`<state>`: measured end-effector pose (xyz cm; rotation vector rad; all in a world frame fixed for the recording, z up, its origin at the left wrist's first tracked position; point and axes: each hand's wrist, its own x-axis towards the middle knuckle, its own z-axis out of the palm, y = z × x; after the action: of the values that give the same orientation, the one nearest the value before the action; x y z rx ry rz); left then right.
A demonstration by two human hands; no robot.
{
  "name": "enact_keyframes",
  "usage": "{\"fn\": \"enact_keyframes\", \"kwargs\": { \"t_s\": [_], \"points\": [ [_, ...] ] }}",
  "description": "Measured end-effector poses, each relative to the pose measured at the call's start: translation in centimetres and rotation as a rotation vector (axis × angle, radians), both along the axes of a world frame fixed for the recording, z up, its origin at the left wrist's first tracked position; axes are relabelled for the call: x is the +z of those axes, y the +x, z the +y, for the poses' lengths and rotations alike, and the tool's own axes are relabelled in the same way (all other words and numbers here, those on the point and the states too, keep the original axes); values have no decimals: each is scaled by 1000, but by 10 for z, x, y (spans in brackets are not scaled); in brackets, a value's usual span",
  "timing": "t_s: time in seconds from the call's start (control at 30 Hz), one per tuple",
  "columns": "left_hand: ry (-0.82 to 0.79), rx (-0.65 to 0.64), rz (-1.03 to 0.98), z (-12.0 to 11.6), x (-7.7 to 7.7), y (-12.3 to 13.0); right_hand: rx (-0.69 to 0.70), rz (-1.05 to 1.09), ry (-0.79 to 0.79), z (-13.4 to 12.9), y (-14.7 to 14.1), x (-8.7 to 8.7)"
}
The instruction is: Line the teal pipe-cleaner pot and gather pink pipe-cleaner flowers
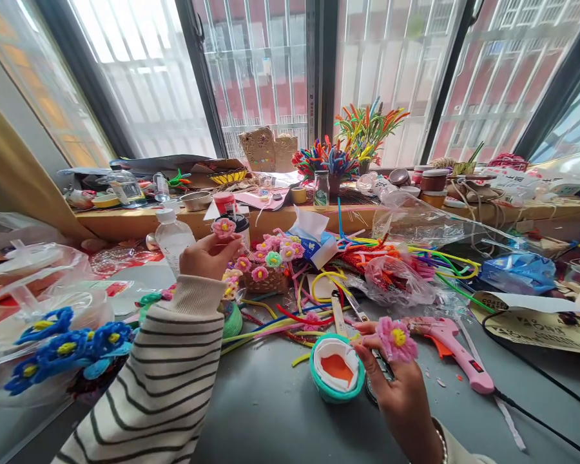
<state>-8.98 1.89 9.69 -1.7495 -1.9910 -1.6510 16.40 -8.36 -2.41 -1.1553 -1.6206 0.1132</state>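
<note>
My left hand [207, 258] is closed on a small pink pipe-cleaner flower [223, 227], raised in front of a dark-lidded cup [241, 224]. Just right of it, a basket [267, 283] carries several pink flowers and a mint-green one. In my right hand [399, 393] is a larger pink pipe-cleaner flower [397, 339] with a yellow centre; its stem is mostly hidden by the fingers. My right thumb and fingertips are at the right rim of a teal-wrapped pot [336, 396], which has white lining and an orange inside. A dark round object beneath that hand is partly covered.
A pink glue gun [457, 354] lies at the right, its black cord [541, 412] trailing forward. Scissors [355, 306] and loose pipe cleaners [285, 316] lie behind the pot. Blue flowers [67, 348] stand at the left. A clear bottle [173, 238] is beyond my left sleeve.
</note>
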Motion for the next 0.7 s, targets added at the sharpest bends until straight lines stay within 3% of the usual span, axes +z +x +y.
{"fn": "enact_keyframes", "kwargs": {
  "t_s": [0.13, 0.33, 0.47, 0.7],
  "points": [
    [-178, 66, 250, 19, -4, 2, -10, -29, -13, 1, 1, -4],
    [-391, 141, 538, 27, -12, 11, -16, -40, -12, 2, -1, -6],
    [-562, 126, 688, 35, -19, 11, -20, -18, -28, 2, 0, -8],
    [-612, 42, 779, 34, -14, 4, 39, 41, -32, 1, -2, -8]
  ]
}}
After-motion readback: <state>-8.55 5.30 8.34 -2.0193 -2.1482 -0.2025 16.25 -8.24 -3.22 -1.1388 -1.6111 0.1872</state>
